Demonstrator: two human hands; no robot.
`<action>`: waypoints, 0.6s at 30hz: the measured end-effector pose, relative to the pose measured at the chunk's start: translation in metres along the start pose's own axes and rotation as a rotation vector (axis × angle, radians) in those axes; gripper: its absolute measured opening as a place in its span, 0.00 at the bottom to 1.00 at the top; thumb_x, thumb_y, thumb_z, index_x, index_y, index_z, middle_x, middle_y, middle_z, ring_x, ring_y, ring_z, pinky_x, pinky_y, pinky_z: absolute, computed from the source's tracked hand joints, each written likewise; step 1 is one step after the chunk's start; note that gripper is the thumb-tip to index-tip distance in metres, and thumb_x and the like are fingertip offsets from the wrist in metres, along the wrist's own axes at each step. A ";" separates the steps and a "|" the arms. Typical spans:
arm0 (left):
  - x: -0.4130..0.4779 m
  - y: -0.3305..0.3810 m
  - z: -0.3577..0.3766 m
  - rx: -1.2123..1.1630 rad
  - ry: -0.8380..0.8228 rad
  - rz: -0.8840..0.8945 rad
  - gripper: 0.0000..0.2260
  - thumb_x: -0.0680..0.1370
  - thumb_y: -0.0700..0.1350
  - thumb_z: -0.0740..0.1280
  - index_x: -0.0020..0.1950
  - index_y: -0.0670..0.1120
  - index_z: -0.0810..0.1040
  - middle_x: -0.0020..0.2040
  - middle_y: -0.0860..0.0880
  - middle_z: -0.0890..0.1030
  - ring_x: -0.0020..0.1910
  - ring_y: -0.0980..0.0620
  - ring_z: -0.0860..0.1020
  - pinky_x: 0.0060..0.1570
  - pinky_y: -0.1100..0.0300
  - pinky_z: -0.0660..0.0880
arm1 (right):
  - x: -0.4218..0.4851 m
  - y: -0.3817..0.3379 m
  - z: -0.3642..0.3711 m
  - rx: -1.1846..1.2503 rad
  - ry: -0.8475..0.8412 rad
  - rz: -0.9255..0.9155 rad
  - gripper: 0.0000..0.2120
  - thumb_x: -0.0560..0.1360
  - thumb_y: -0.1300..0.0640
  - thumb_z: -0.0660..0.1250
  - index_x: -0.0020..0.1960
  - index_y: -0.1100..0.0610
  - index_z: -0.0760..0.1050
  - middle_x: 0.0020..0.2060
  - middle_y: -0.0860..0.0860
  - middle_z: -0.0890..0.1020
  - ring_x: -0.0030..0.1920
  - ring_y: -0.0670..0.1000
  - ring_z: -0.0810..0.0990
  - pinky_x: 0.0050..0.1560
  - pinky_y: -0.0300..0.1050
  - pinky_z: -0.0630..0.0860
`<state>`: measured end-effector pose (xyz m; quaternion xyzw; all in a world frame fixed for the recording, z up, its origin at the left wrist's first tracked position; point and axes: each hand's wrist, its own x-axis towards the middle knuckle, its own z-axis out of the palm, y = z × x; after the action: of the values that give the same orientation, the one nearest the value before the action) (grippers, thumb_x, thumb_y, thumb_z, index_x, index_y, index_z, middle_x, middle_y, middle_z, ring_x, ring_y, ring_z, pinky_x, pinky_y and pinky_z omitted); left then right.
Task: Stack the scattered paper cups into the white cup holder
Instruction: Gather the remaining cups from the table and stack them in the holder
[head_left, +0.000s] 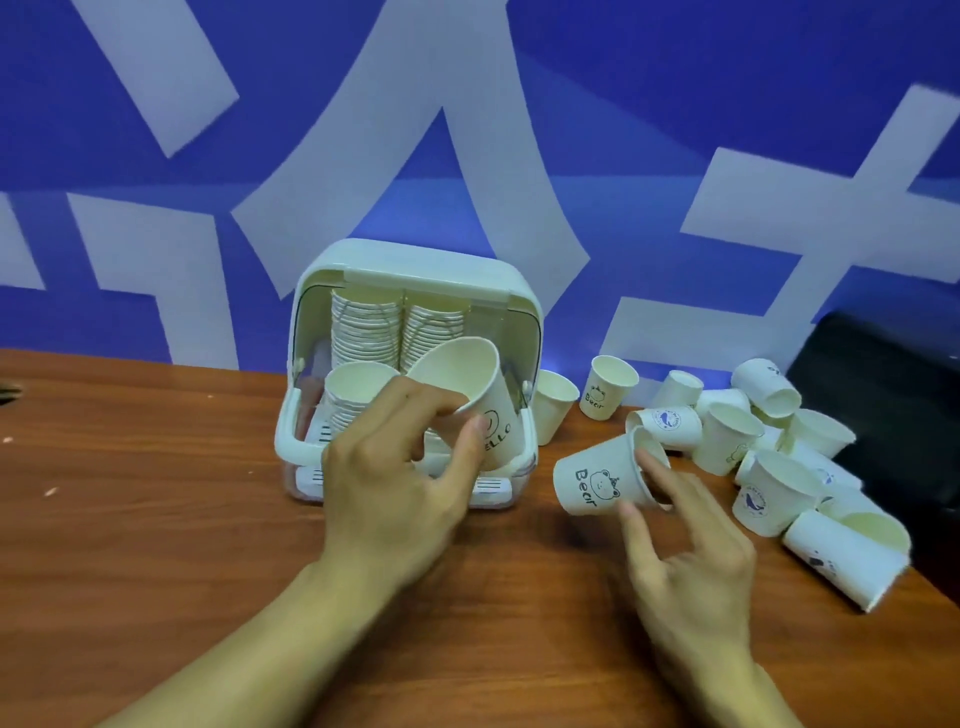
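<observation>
Office-like room: wooden desk, blue wall with white lettering.

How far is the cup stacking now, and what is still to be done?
Done: two tall stacks and a shorter front stack stand in the white cup holder. In hand: the left hand grips the HELLO cup, tilted, before the holder; the right hand pinches the Bear cup at its rim. Left: many loose cups lie or stand on the table to the right.
</observation>
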<state>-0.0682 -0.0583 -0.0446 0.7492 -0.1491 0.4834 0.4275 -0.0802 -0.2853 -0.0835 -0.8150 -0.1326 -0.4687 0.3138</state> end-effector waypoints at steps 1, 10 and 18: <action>0.006 0.000 -0.006 -0.002 0.028 -0.008 0.04 0.75 0.45 0.70 0.42 0.46 0.80 0.35 0.62 0.68 0.35 0.64 0.69 0.39 0.71 0.62 | 0.003 -0.006 0.002 0.016 0.007 -0.017 0.19 0.70 0.66 0.70 0.60 0.62 0.79 0.47 0.50 0.81 0.48 0.38 0.76 0.54 0.28 0.70; 0.047 -0.022 -0.041 -0.010 0.160 -0.144 0.05 0.76 0.49 0.69 0.41 0.50 0.78 0.33 0.51 0.70 0.31 0.48 0.67 0.32 0.51 0.67 | 0.048 -0.075 0.047 0.215 0.108 -0.086 0.19 0.72 0.66 0.71 0.62 0.59 0.78 0.51 0.45 0.81 0.50 0.41 0.79 0.54 0.34 0.73; 0.060 -0.043 -0.042 0.004 0.167 -0.198 0.06 0.76 0.51 0.68 0.43 0.51 0.79 0.35 0.51 0.74 0.32 0.48 0.68 0.33 0.49 0.69 | 0.092 -0.108 0.094 0.281 0.173 -0.079 0.21 0.71 0.70 0.72 0.63 0.58 0.79 0.47 0.50 0.82 0.42 0.43 0.77 0.44 0.27 0.70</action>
<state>-0.0370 0.0117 -0.0081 0.7182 -0.0374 0.4998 0.4826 -0.0233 -0.1497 0.0022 -0.7137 -0.2013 -0.5260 0.4165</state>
